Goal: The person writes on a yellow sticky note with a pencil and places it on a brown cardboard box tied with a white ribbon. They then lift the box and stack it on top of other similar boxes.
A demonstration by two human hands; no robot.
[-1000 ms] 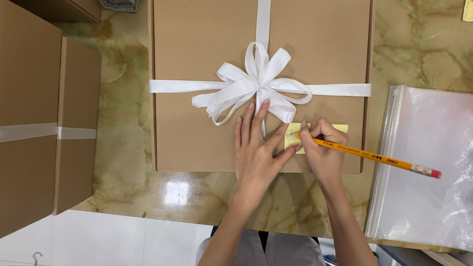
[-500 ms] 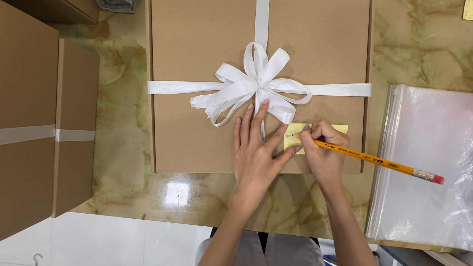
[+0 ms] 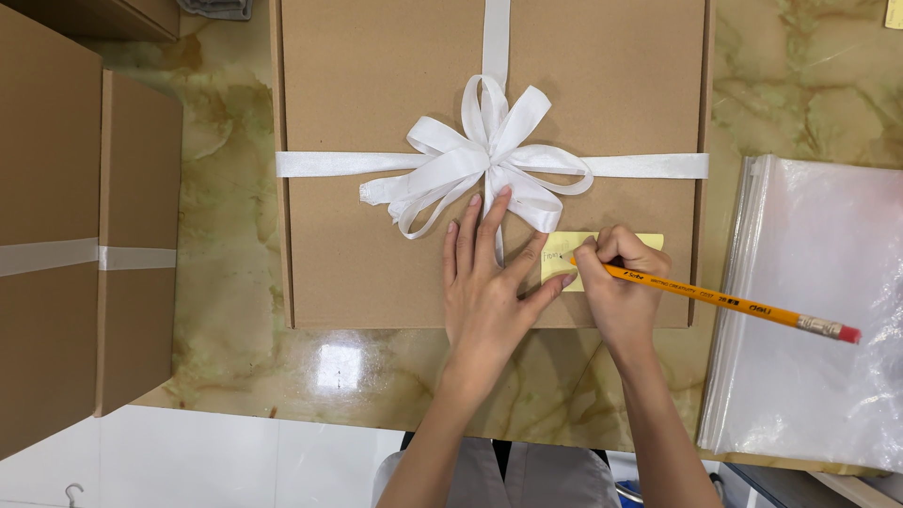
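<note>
Yellow sticky note [image 3: 616, 246] sits on the cardboard box [image 3: 376, 254] at centre right of the frame, just below the white ribbon bow [image 3: 484, 165]. My left hand [image 3: 489, 292] lies flat and spread, fingertips pinning the note's left edge. My right hand [image 3: 616, 282] grips the orange pencil [image 3: 724, 303], tip on the note. A little writing shows at its left end; most of the note is blank, so I judge the writing barely begun.

The right hand [image 3: 616, 282] covers part of the yellow sticky note [image 3: 564, 252]; the writing on it is too small to read. Above the note, the cardboard box [image 3: 376, 94] and its white ribbon [image 3: 496, 38] run off the top edge.
</note>
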